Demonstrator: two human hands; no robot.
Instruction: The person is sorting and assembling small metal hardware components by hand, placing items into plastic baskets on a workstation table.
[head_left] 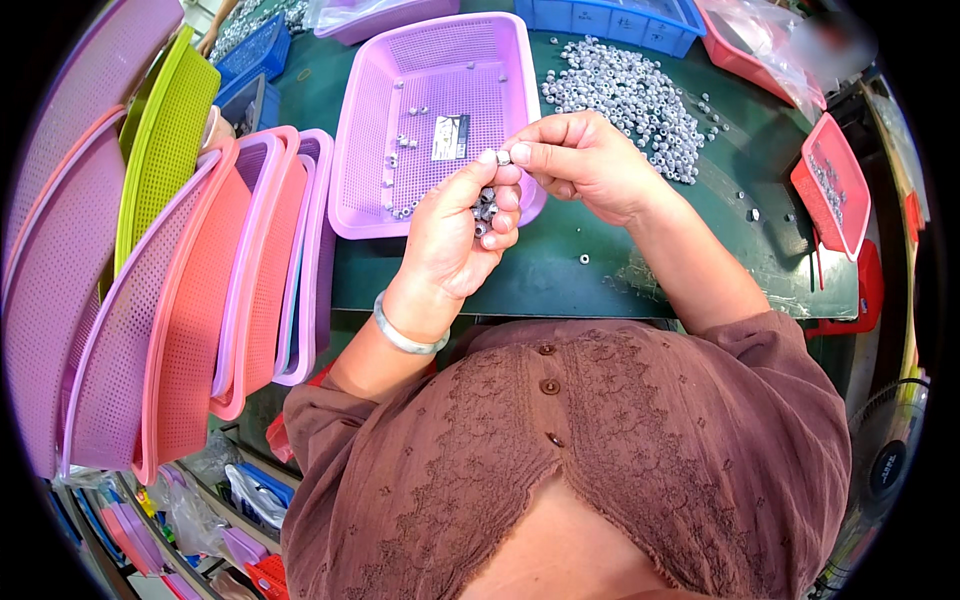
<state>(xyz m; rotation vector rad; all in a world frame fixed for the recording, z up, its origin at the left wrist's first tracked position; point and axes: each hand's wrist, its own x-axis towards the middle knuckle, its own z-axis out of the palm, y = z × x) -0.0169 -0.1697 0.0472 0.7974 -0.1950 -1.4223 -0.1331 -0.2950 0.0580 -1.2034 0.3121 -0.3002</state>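
Over the near right part of a lavender mesh basket (347,135), my two hands meet. My left hand (445,225) is curled around several small grey metal nuts (484,212), partly hidden by its fingers. Between the tips of both hands is a single metal nut (503,158), pinched by thumb and forefinger of my right hand (595,165) and touching my left thumb. A few more nuts and a small printed card (450,138) lie in the basket. To its right, a large heap of grey nuts (630,105) spreads over the green table (560,270).
Pink, lavender and yellow-green mesh baskets (190,320) stand on edge at the left. Blue bins (610,22) line the back. At the right edge sits a small coral tray (848,215) with small metal parts. A fan (885,470) is at lower right.
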